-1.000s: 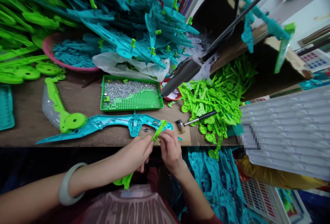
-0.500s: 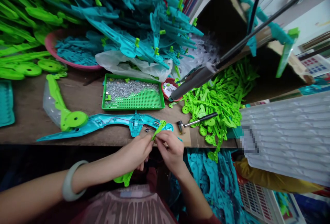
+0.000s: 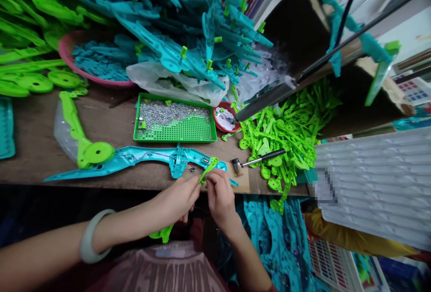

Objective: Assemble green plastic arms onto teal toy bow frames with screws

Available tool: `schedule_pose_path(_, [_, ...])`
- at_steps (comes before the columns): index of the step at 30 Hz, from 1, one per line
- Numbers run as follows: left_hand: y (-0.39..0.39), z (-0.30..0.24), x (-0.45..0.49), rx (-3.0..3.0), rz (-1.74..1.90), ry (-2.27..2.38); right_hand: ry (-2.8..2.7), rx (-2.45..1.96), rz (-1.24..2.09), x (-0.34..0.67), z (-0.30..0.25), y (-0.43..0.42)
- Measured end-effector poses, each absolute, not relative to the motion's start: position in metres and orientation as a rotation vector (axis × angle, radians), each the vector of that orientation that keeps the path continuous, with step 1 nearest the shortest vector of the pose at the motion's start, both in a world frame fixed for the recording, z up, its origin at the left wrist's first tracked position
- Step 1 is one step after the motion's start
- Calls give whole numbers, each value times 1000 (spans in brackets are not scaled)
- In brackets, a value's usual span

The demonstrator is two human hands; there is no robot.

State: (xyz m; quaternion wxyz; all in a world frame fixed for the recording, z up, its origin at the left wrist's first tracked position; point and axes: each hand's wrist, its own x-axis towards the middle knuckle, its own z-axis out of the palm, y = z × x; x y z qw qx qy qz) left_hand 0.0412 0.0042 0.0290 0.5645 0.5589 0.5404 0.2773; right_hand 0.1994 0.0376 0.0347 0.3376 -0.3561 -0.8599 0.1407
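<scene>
My left hand (image 3: 183,197) is closed around a long bright green plastic part (image 3: 209,169). The part's narrow end sticks up past my fingers, and its wider end shows below my wrist. Against the narrow end, my right hand (image 3: 221,198) has its fingers pinched together; whatever is between the fingertips is too small and hidden to make out. Just beyond both hands lies a turquoise bow-shaped plastic shell (image 3: 156,154) with thin wires inside. A green disc-ended piece (image 3: 97,152) rests on its left part. To the right is a small hammer (image 3: 257,160) with a black handle.
A green perforated tray (image 3: 175,138) of small metal pieces stands behind the shell, beside a red basket (image 3: 220,126). Green parts (image 3: 279,135) heap at right, turquoise parts (image 3: 168,18) behind. A grey pole (image 3: 266,99) slants over the bench; a pink bowl (image 3: 97,81) sits left.
My right hand has shifted slightly, its fingers now more upright beside the green part's narrow end. My left hand keeps its hold. The view has tilted a little.
</scene>
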Motion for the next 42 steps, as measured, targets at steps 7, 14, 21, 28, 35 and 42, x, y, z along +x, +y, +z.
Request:
schedule_pose_path(7, [4, 37, 42, 1358, 482, 1339, -2326, -974, 398, 203, 35, 32])
schedule_pose_path(14, [-1, 36, 44, 1286, 588, 1229, -1791, -1146, 865, 197, 38, 32])
schedule_pose_path(21, [0, 41, 44, 1290, 623, 1193, -1426, -1155, 1169, 193, 36, 31])
schedule_pose_path(28, [0, 38, 48, 1286, 636, 1197, -1101, -1092, 1331, 189, 21, 33])
schedule_pose_path(35, [23, 32, 41, 1211, 717, 1122, -2164, -1287, 862, 272, 45, 99])
schedule_pose_path(42, [38, 34, 46, 1190, 629, 985, -2864, -1502, -59, 333, 52, 165])
